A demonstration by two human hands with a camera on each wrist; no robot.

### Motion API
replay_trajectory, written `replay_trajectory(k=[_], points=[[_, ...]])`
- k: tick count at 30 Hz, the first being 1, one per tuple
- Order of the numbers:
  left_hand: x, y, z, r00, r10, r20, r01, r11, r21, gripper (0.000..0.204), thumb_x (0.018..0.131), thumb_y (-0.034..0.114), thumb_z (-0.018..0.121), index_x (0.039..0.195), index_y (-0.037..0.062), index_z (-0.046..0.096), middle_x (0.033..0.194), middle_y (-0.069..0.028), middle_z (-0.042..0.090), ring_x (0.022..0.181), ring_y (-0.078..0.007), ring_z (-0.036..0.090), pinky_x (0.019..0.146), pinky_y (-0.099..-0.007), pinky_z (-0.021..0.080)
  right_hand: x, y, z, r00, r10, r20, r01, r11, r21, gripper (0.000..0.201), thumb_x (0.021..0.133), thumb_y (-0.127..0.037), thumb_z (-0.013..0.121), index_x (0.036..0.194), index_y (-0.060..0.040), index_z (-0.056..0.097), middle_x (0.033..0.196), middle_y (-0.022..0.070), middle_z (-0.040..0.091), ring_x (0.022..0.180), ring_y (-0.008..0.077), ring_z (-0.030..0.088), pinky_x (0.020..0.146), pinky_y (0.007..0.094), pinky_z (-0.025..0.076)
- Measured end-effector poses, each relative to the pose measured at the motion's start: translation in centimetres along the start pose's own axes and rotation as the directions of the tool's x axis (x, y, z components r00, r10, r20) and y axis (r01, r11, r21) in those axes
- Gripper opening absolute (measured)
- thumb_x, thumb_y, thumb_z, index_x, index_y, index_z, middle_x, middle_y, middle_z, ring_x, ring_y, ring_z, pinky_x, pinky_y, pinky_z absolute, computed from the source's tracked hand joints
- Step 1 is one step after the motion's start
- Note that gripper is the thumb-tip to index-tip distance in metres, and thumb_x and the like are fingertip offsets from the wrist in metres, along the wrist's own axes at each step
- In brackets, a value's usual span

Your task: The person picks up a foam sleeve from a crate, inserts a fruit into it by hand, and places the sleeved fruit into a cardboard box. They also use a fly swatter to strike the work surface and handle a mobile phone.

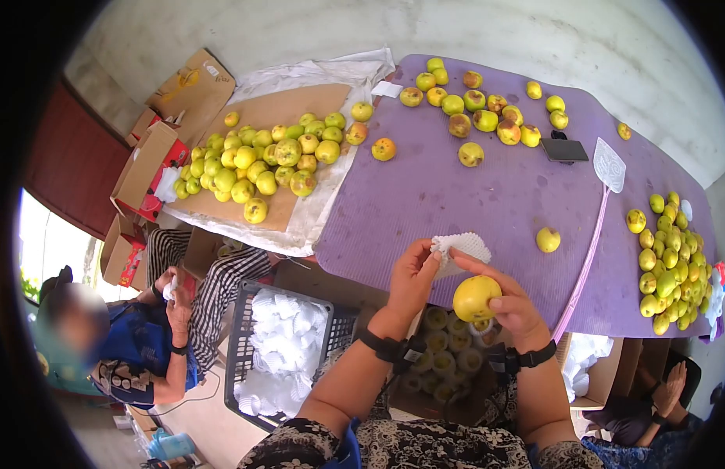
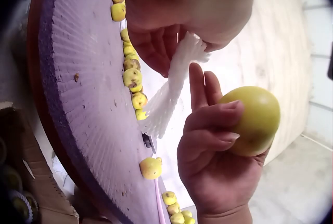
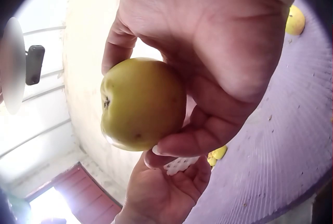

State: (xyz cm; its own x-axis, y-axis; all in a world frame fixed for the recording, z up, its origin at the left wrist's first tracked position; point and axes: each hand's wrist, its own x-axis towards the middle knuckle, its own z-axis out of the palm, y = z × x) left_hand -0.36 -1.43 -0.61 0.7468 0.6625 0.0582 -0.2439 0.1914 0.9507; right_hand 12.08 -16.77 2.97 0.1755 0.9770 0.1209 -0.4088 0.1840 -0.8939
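A yellow-green apple (image 1: 473, 298) is gripped in my right hand (image 1: 516, 306), in front of the table's near edge. In the right wrist view, thumb and fingers curl round the apple (image 3: 143, 104), and its brown-speckled stem end faces left. My left hand (image 1: 411, 283) pinches a white foam net sleeve (image 1: 467, 245) at one end. Seen from the left wrist, the flattened foam net (image 2: 174, 89) hangs between the two hands, with the right fingertips close beside it. The apple (image 2: 256, 121) is outside the net.
A purple-covered table (image 1: 456, 203) bears several loose apples and a big apple pile (image 1: 671, 266) at right. More apples (image 1: 257, 160) lie on cardboard at left. A pink fly swatter (image 1: 609, 166) lies beside a phone (image 1: 564, 150). Below stands a crate (image 1: 241, 344) of foam nets. Another person (image 1: 143, 344) sits left.
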Motion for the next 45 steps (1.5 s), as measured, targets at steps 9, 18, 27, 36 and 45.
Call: replay_trajectory(k=[9, 18, 27, 36, 45], points=[[-0.1, 0.0, 0.2, 0.998, 0.036, -0.047, -0.029, 0.987, 0.159, 0.018, 0.096, 0.006, 0.058, 0.113, 0.0004, 0.062, 0.099, -0.003, 0.065, 0.084, -0.0077, 0.06, 0.072, -0.0232, 0.05, 0.1, 0.1, 0.3, 0.998, 0.023, -0.059, -0.031, 0.992, -0.125, 0.083, 0.078, -0.038, 0.068, 0.145, 0.0019, 0.042, 0.156, 0.0162, 0.03, 0.147, 0.0268, 0.022, 0.118, 0.0375, 0.015], [0.5, -0.9, -0.5, 0.974, 0.123, -0.19, -0.088, 0.979, 0.186, 0.015, 0.097, 0.006, 0.055, 0.107, 0.0001, 0.064, 0.09, -0.0016, 0.063, 0.075, -0.007, 0.057, 0.065, -0.0224, 0.048, -0.2, 0.3, -0.1, 0.993, 0.021, -0.116, -0.029, 0.997, -0.074, 0.083, 0.078, -0.039, 0.068, 0.145, 0.0023, 0.041, 0.153, 0.0167, 0.034, 0.145, 0.0268, 0.026, 0.118, 0.038, 0.016], [0.1, -0.2, 0.8, 0.99, 0.073, -0.121, -0.058, 0.99, 0.125, 0.016, 0.093, 0.006, 0.062, 0.108, -0.0004, 0.063, 0.096, -0.0028, 0.063, 0.081, -0.0081, 0.058, 0.073, -0.0229, 0.05, -0.3, 0.3, 0.0, 0.995, 0.005, -0.095, -0.015, 0.995, -0.101, 0.081, 0.078, -0.037, 0.068, 0.145, 0.0011, 0.042, 0.153, 0.016, 0.034, 0.144, 0.0266, 0.027, 0.117, 0.038, 0.017], [0.5, 0.2, -0.2, 0.958, 0.18, -0.222, -0.092, 0.929, 0.358, 0.016, 0.09, 0.005, 0.066, 0.105, 0.0014, 0.067, 0.094, -0.0039, 0.063, 0.08, -0.0099, 0.059, 0.071, -0.0248, 0.049, -0.5, 0.6, -0.5, 0.989, 0.046, -0.142, -0.048, 0.999, -0.01, 0.08, 0.079, -0.032, 0.068, 0.146, 0.0031, 0.039, 0.152, 0.0135, 0.036, 0.139, 0.0222, 0.035, 0.114, 0.0341, 0.027], [0.9, -0.1, -0.7, 0.891, 0.314, -0.328, -0.112, 0.852, 0.511, 0.013, 0.089, 0.006, 0.068, 0.101, 0.0016, 0.067, 0.09, -0.0047, 0.062, 0.076, -0.0116, 0.058, 0.069, -0.0263, 0.049, 0.0, 0.6, -0.2, 0.994, -0.049, -0.096, 0.076, 0.953, 0.294, 0.07, 0.084, -0.019, 0.063, 0.145, 0.0009, 0.035, 0.134, 0.0101, 0.049, 0.123, 0.0198, 0.05, 0.106, 0.0346, 0.038]])
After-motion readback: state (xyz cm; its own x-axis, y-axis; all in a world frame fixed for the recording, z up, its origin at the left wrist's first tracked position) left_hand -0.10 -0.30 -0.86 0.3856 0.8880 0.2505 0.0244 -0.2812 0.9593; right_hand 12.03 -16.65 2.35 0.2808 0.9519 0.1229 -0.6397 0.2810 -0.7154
